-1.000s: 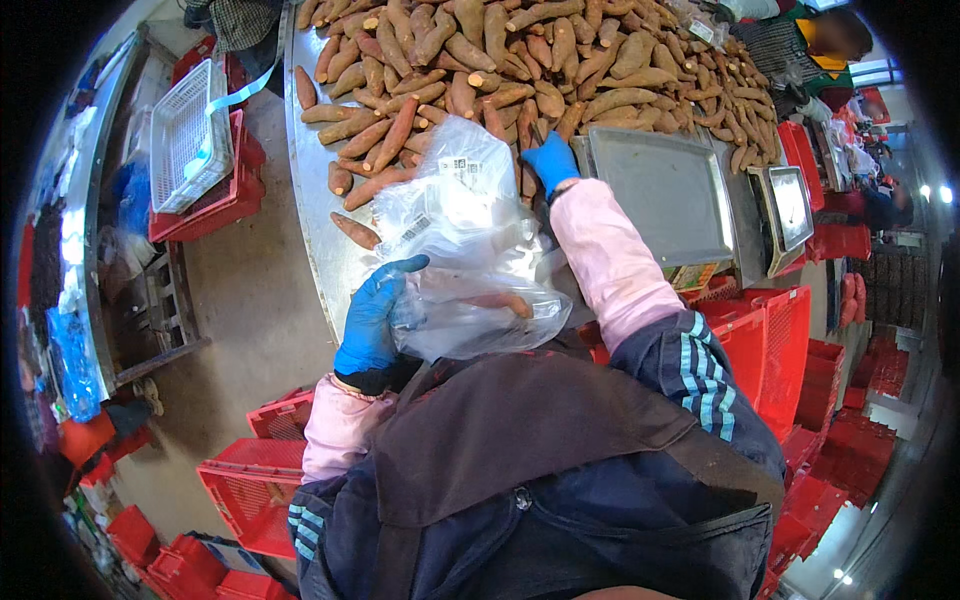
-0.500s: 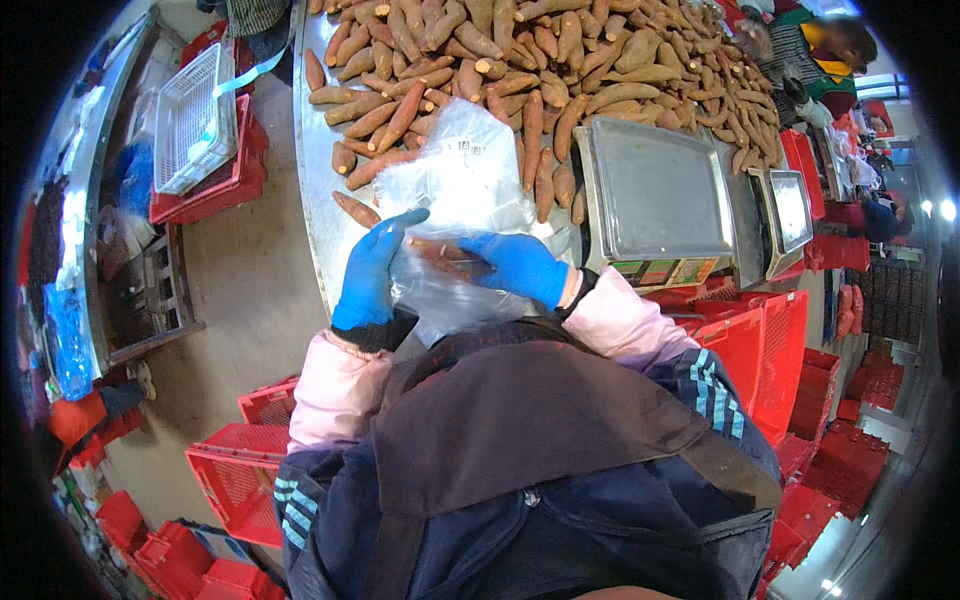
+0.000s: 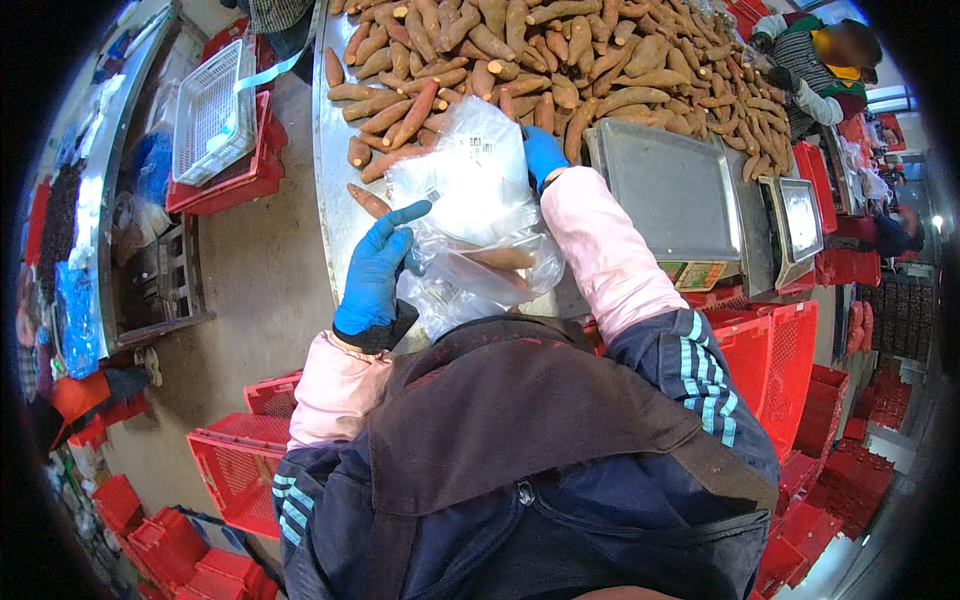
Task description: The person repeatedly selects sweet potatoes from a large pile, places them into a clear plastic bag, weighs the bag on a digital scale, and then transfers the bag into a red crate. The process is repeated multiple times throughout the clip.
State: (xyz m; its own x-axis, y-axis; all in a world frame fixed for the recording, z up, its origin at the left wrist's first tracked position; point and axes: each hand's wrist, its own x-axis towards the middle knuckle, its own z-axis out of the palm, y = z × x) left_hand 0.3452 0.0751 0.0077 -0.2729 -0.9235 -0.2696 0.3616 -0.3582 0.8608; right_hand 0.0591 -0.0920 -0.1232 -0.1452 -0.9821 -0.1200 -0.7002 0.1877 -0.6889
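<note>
My left hand [image 3: 372, 275], in a blue glove, grips the edge of a clear plastic bag [image 3: 450, 280] with sweet potato inside, its index finger reaching over the top. My right hand [image 3: 545, 152], also blue-gloved, reaches into the near edge of the heap of sweet potatoes [image 3: 640, 70], beside a stack of printed clear bags [image 3: 455, 155]; its fingertips are mostly hidden. The bags lie on a steel table [image 3: 335, 220]. A flat steel scale pan [image 3: 665, 195] is right of my right arm.
A white basket [image 3: 210, 100] sits on a red crate [image 3: 225, 185] at left. Red crates [image 3: 750, 360] stand low on both sides. A smaller scale [image 3: 800, 225] is at right. A co-worker [image 3: 820, 80] leans by the heap at upper right; another person's clothing [image 3: 280, 15] shows at top left.
My right hand has moved from the bag in front of me up and forward to the heap. My left hand stays at the bag, where sweet potato shows inside.
</note>
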